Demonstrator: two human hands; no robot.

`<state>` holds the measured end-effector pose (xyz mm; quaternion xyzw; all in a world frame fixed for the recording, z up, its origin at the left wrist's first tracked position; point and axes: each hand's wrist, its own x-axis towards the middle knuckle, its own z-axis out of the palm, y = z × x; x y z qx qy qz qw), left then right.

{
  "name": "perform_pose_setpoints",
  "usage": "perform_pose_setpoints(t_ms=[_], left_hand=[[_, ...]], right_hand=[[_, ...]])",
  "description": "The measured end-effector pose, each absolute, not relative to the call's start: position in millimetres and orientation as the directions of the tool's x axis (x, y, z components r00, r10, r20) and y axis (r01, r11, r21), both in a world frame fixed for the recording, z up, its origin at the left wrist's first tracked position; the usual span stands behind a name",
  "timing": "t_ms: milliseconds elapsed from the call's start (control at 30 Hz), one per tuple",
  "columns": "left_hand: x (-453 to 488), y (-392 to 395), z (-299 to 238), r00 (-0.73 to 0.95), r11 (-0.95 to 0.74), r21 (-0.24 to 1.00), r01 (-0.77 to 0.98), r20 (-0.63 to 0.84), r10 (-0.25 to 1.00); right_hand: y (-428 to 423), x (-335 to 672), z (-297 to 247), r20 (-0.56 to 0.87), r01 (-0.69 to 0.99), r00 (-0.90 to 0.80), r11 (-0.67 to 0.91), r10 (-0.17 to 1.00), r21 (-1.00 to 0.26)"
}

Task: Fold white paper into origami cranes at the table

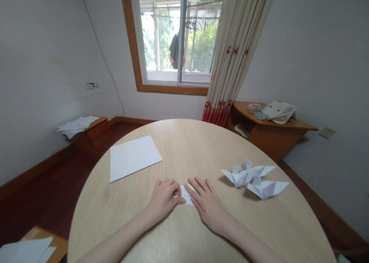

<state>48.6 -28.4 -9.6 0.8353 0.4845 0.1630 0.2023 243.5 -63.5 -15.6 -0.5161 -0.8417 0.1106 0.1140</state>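
A small folded piece of white paper [184,195] lies on the pale wood round table [184,140], partly covered by both hands. My left hand [163,198] curls over its left end, with the fingertips bent down onto the fold. My right hand [206,204] lies flatter with its fingers spread, and the fingertips rest on the paper's right end. To the right of my right hand sit two folded paper birds [242,175], one overlapping the other. A flat white sheet [134,157] lies farther left on the table, away from both hands.
A wooden corner shelf [273,136] at right holds a cloth bag. Loose papers lie on a low drawer unit [96,134] at left and on a wooden surface [29,249] at lower left. Dark wood flooring surrounds the table, with a curtain and window behind.
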Motion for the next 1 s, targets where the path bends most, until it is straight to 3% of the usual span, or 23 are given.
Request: perform_pose_setpoints(t_ms=[433, 667, 833, 1000], left_hand=[[43, -25, -10, 0.434, -0.451, 0.476, 0.755, 0.153, 0.888], [41, -21, -15, 0.454, -0.503, 0.352, 0.789, 0.216, 0.864], [39, -20, -15, 0.4, -0.478, 0.343, 0.808, 0.275, 0.874], [39, -22, -15, 0.484, -0.536, 0.261, 0.803, 0.239, 0.842]], right_hand=[[-70, 248, 1, 0.086, 0.754, -0.566, 0.557, 0.82, -0.347], [-68, 251, 4, 0.068, 0.686, -0.633, 0.599, 0.772, -0.414], [-72, 250, 2, 0.1, 0.641, -0.655, 0.62, 0.749, -0.452], [-68, 252, -4, 0.147, 0.585, -0.695, 0.673, 0.704, -0.453]])
